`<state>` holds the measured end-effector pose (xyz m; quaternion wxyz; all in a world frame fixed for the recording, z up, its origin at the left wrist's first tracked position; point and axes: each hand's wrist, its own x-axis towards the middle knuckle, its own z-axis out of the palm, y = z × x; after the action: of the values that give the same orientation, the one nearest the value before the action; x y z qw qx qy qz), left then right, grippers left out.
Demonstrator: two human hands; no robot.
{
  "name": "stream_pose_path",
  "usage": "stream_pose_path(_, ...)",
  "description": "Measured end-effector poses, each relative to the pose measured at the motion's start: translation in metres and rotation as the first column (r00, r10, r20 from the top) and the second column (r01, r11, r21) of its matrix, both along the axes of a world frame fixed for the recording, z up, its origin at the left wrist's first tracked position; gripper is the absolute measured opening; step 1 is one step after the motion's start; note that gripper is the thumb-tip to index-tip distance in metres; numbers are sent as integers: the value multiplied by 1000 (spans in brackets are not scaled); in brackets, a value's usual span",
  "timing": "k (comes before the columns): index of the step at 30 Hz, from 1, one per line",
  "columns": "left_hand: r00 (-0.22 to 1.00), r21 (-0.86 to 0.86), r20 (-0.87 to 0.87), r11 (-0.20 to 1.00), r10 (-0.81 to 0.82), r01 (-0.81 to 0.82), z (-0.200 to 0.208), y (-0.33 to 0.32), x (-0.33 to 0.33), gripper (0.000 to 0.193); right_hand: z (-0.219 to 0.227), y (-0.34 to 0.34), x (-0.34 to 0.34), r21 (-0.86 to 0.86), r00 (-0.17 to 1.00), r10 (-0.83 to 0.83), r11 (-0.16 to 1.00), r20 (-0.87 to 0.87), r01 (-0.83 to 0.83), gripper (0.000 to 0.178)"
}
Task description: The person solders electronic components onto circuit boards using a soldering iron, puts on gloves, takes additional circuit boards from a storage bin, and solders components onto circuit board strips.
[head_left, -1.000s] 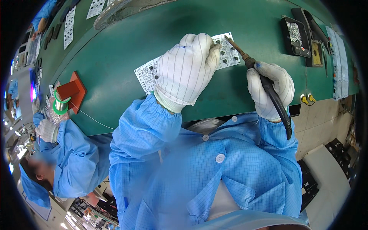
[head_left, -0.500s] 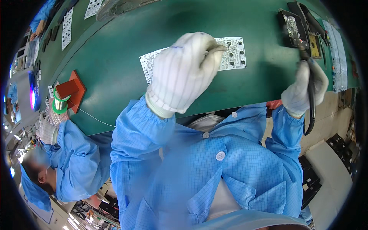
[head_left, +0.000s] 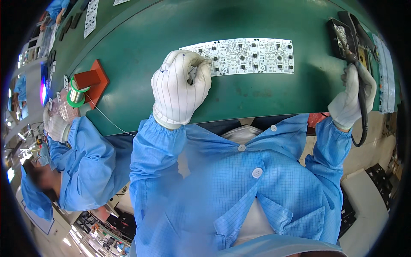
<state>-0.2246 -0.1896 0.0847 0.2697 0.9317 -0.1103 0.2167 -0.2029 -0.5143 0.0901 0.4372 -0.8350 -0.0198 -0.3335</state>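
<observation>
My gloved left hand [head_left: 182, 88] is closed over the left end of a white printed circuit board strip [head_left: 250, 55], which lies on the green table. Its thumb and fingers press together; whatever they hold, if anything, is too small to make out. At the far right my gloved right hand [head_left: 349, 96] wraps round a soldering iron [head_left: 351, 59] with a thick black cable [head_left: 364, 115]. The iron points into a small black tray [head_left: 332, 40] of silvery scraps. The left hand hides part of the board.
A solder wire spool [head_left: 76, 97] sits by a red-brown stand [head_left: 100, 83] at left, its wire trailing to the table's front edge. Long white strips [head_left: 385, 73] lie far right. More boards [head_left: 90, 19] lie far left. A co-worker in blue [head_left: 92, 167] sits at my left.
My left hand has moved left along the board, uncovering its middle. The right hand still holds the soldering iron at the tray. The whole view has shifted slightly.
</observation>
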Motion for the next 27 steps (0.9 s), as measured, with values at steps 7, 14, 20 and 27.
stream_pose_path(7,996,-179,-25,980,89,-92,-3,-4,8,8,4,55,-2,259,966,218,950,-141,-177,16)
stream_pose_path(14,976,-185,-112,961,186,-205,2,-1,8,7,-7,47,4,239,966,243,946,-87,-217,18)
stream_pose_path(20,967,-286,-70,924,245,-255,-12,13,13,8,-8,53,3,218,967,209,960,-144,-175,18)
stream_pose_path(27,911,-326,-169,851,376,-412,-13,28,15,8,-11,63,3,204,967,206,963,-150,-173,17)
